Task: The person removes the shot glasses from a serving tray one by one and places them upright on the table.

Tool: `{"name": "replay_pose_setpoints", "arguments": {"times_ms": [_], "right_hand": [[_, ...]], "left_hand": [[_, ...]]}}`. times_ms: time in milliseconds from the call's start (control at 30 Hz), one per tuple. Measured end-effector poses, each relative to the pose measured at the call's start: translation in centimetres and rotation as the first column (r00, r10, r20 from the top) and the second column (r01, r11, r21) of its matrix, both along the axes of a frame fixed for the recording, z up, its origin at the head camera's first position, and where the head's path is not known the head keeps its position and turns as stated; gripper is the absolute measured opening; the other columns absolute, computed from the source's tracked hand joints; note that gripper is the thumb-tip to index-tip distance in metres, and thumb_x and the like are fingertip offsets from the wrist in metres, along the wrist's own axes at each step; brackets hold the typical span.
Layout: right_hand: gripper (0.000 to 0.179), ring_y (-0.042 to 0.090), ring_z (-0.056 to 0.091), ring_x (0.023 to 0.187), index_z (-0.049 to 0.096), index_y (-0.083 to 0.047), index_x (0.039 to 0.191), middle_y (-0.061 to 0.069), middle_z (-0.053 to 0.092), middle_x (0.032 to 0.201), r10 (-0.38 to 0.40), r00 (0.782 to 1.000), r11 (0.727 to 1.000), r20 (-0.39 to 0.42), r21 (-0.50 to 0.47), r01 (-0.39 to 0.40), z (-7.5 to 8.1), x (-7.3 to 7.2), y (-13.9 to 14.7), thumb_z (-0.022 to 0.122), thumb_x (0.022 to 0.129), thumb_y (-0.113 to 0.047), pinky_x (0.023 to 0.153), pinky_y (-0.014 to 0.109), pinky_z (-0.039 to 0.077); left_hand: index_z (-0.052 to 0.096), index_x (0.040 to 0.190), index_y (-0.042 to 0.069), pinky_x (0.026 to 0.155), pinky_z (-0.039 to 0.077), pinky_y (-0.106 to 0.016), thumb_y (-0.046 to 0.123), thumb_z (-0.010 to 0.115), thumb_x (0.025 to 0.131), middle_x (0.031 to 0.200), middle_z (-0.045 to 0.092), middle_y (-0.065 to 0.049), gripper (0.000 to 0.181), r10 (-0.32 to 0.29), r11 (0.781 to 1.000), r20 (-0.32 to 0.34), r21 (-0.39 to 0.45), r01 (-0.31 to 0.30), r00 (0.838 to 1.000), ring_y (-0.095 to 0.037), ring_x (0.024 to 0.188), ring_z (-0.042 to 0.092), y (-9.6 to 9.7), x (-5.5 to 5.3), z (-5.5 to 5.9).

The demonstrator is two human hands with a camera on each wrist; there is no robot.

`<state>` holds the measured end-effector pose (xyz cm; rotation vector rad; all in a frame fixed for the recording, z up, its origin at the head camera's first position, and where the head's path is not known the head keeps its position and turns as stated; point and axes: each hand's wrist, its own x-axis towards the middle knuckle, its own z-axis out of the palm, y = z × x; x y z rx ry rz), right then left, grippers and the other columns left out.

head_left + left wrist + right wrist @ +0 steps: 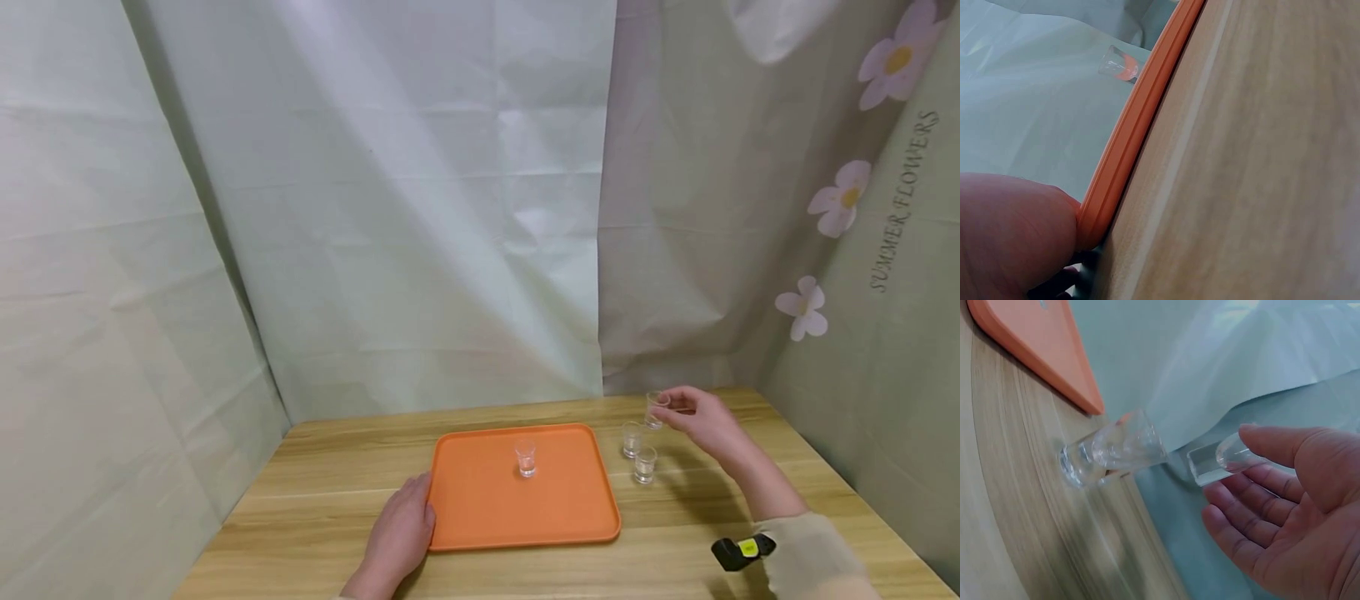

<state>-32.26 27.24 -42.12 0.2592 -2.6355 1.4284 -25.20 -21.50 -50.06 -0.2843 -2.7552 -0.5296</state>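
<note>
My right hand (pixel 701 421) pinches a clear shot glass (pixel 1207 464) between thumb and fingers, at the far right of the table. Two more shot glasses stand close together just in front of it, the nearer glass (pixel 645 465) and the farther glass (pixel 632 440); they overlap in the right wrist view. An orange tray (pixel 525 521) lies flat on the table, with a single shot glass (pixel 527 460) upright near its middle. My left hand (pixel 401 525) holds the tray's left edge, thumb at the rim; its other fingers are mostly hidden in the left wrist view.
The wooden table (pixel 315 517) is backed by a pale green cloth (pixel 420 250), and similar cloth hangs at both sides. White flowers decorate the right cloth (pixel 885 358). A black device with a yellow-green face (pixel 748 547) sits at my right wrist.
</note>
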Motion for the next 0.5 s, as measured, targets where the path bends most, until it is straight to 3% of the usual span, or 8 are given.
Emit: {"name": "replay_pose_setpoints", "arguments": {"times_ms": [267, 500], "right_hand": [[0.05, 0.04, 0.067, 0.121, 0.063, 0.01, 0.137, 0.025, 0.069, 0.131, 0.016, 0.999, 0.999, 0.049, 0.03, -0.017, -0.5, -0.1, 0.7, 0.073, 0.109, -0.03, 0.096, 0.051, 0.061], [0.043, 0.033, 0.07, 0.112, 0.065, 0.01, 0.13, 0.02, 0.072, 0.123, 0.037, 0.997, 0.999, 0.07, 0.017, -0.038, -1.3, -0.4, 1.1, 0.076, 0.107, -0.025, 0.092, 0.047, 0.063]], "left_hand": [[0.059, 0.147, -0.015, 0.12, 0.047, -0.063, 0.001, 0.063, 0.104, 0.146, 0.065, -0.03, 0.046, 0.005, 1.0, 0.014, 0.012, -0.005, 1.0, -0.05, 0.14, 0.059, 0.1, -0.1, 0.0], [0.059, 0.147, -0.014, 0.12, 0.047, -0.063, 0.002, 0.064, 0.104, 0.147, 0.065, -0.03, 0.046, 0.013, 1.0, 0.023, 0.005, -0.013, 1.0, -0.05, 0.141, 0.058, 0.0, -0.2, 0.0]]}}
